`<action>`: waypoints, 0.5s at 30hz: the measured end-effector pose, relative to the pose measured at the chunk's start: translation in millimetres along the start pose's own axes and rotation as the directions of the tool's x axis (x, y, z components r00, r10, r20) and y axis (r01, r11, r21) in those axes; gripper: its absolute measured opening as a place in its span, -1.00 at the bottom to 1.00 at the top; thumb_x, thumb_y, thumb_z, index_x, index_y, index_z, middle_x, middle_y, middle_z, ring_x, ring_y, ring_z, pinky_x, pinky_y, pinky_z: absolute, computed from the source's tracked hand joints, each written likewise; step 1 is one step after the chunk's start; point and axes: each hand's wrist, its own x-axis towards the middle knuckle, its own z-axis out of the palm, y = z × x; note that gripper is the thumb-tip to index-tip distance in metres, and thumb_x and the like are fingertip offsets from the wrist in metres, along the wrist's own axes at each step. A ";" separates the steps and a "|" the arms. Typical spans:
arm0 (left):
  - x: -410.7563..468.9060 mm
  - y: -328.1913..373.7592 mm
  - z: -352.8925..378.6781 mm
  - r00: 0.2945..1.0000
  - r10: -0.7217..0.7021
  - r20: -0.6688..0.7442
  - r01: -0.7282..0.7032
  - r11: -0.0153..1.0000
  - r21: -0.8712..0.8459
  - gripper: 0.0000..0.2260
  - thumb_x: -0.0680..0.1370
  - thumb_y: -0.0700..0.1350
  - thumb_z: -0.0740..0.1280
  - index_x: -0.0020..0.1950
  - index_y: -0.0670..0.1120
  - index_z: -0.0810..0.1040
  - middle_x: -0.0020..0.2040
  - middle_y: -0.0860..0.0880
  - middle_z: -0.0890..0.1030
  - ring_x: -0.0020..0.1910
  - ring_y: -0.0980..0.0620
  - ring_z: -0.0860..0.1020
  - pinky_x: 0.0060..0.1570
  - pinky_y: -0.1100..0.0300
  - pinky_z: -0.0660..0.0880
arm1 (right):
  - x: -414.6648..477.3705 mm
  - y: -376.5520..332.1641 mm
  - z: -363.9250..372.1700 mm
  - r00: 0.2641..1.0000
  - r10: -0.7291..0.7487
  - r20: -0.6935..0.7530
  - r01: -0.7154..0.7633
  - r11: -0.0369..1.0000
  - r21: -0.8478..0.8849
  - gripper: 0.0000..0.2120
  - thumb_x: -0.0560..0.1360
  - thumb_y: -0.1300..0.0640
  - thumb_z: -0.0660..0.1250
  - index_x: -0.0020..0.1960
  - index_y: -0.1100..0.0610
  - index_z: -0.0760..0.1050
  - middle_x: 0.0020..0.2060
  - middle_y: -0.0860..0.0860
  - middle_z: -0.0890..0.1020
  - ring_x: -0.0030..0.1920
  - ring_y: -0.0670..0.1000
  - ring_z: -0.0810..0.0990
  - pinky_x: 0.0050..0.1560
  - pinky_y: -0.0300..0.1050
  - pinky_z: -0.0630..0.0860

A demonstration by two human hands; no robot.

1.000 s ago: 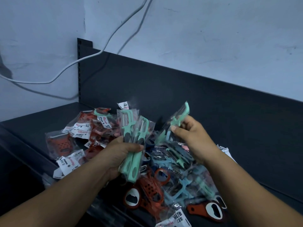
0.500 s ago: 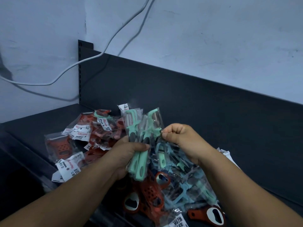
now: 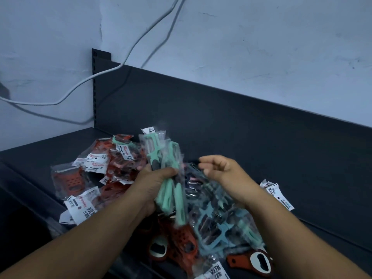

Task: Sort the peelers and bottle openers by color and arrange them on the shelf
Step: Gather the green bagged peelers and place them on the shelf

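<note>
the left hand (image 3: 153, 186) is closed tight around a bundle of mint-green peelers (image 3: 171, 190), thumb across the front. the handles point down towards the person and the blade heads stand up above the fist. each peeler sits in its own clear plastic sleeve (image 3: 161, 137), and the sleeve tops fan out above the hand. how many peelers are in the bundle cannot be told. the right hand (image 3: 225, 174) hangs just to the right of the bundle with its fingers loosely curled and nothing in them.

under and between the hands a heap of bagged tools lies on the dark shelf (image 3: 40, 152). blue peelers (image 3: 211, 224) in their sleeves lie below the right hand. red-orange bottle openers (image 3: 187, 244) lie nearest the person, one of them at the right lower edge (image 3: 255, 260). further red-orange packs (image 3: 69, 181) with white labels (image 3: 80, 206) lie to the left of the left hand. a lone white label (image 3: 279, 196) shows at the right of the heap. behind stands the shelf's dark back panel (image 3: 241, 127), and a white cable (image 3: 80, 85) hangs on the wall (image 3: 261, 47).

half a second ago the right hand pinched a bagged mint-green peeler against the bundle, and a second ago it held that peeler up, apart from the bundle. now it has let go and the peeler is with the others in the left hand.
</note>
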 end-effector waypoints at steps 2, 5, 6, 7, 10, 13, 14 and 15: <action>2.6 5.2 -8.2 0.999 -0.007 -0.047 0.005 0.999 -0.037 -0.78 0.46 -0.35 0.36 0.09 -0.20 0.50 -0.39 -0.14 0.60 -0.52 -0.06 0.58 -0.49 0.10 0.54 | -2.1 7.1 -16.9 0.982 -0.015 -0.188 -0.006 0.994 -0.112 -0.78 0.55 0.35 0.27 -0.07 0.05 0.54 -0.11 -0.01 0.63 -0.10 -0.04 0.57 -0.18 -0.34 0.47; 4.7 17.1 -20.2 0.997 -0.008 -0.071 0.003 0.998 -0.063 -0.75 0.47 -0.30 0.37 0.13 -0.18 0.48 -0.36 -0.13 0.58 -0.54 -0.04 0.57 -0.51 0.12 0.52 | -9.3 22.1 -40.2 0.980 0.018 -0.199 -0.114 0.868 -0.483 -0.77 0.47 0.34 0.35 -0.28 0.06 0.52 -0.35 -0.02 0.57 -0.30 -0.02 0.51 -0.26 -0.16 0.46; 4.8 20.6 -22.2 0.998 -0.011 -0.061 0.006 0.998 -0.069 -0.74 0.46 -0.29 0.38 0.14 -0.17 0.47 -0.33 -0.13 0.58 -0.53 -0.04 0.58 -0.51 0.11 0.52 | -11.8 24.8 -41.9 0.986 0.091 -0.143 -0.158 0.799 -0.581 -0.78 0.44 0.30 0.39 -0.31 0.05 0.53 -0.37 -0.04 0.59 -0.32 -0.05 0.52 -0.24 -0.15 0.49; 4.0 22.8 -22.6 0.999 -0.018 -0.044 0.015 0.997 -0.073 -0.73 0.46 -0.28 0.37 0.14 -0.17 0.47 -0.31 -0.14 0.57 -0.53 -0.05 0.58 -0.50 0.11 0.52 | -14.4 26.8 -41.2 0.979 0.176 -0.099 -0.197 0.726 -0.659 -0.82 0.42 0.26 0.42 -0.29 0.04 0.55 -0.35 -0.06 0.61 -0.32 -0.08 0.55 -0.21 -0.15 0.51; -1.0 23.4 -15.9 0.999 -0.045 0.022 0.046 0.997 -0.063 -0.74 0.48 -0.28 0.35 0.15 -0.16 0.47 -0.30 -0.15 0.57 -0.52 -0.05 0.58 -0.51 0.11 0.53 | -16.0 27.2 -32.2 0.957 0.277 -0.082 -0.229 0.557 -0.798 -0.87 0.39 0.11 0.46 -0.08 -0.03 0.59 -0.17 -0.11 0.65 -0.17 -0.08 0.63 -0.12 -0.23 0.53; -6.5 15.9 -7.8 0.995 -0.072 0.076 0.074 0.997 -0.026 -0.73 0.48 -0.30 0.34 0.17 -0.19 0.47 -0.37 -0.14 0.59 -0.52 -0.07 0.58 -0.47 0.06 0.56 | -11.4 27.1 -19.3 0.959 0.274 -0.074 -0.198 0.462 -0.865 -0.72 0.38 0.09 0.45 0.07 -0.04 0.54 -0.09 -0.10 0.66 -0.17 -0.04 0.67 -0.04 -0.18 0.59; -8.1 13.3 -4.7 0.992 -0.086 0.091 0.087 0.996 -0.011 -0.72 0.48 -0.30 0.35 0.18 -0.20 0.47 -0.38 -0.15 0.59 -0.52 -0.08 0.58 -0.46 0.05 0.57 | -10.3 27.0 -15.1 0.963 0.259 -0.072 -0.182 0.434 -0.882 -0.66 0.37 0.13 0.44 0.13 -0.04 0.53 -0.05 -0.06 0.66 -0.13 0.01 0.67 -0.03 -0.14 0.60; -9.7 11.1 -2.2 0.989 -0.101 0.104 0.101 0.995 0.002 -0.70 0.48 -0.30 0.35 0.20 -0.22 0.47 -0.37 -0.16 0.59 -0.51 -0.08 0.58 -0.46 0.05 0.57 | -9.3 27.4 -12.4 0.965 0.250 -0.074 -0.180 0.432 -0.884 -0.63 0.37 0.18 0.42 0.15 -0.04 0.52 -0.02 -0.03 0.66 -0.10 0.04 0.66 -0.03 -0.12 0.61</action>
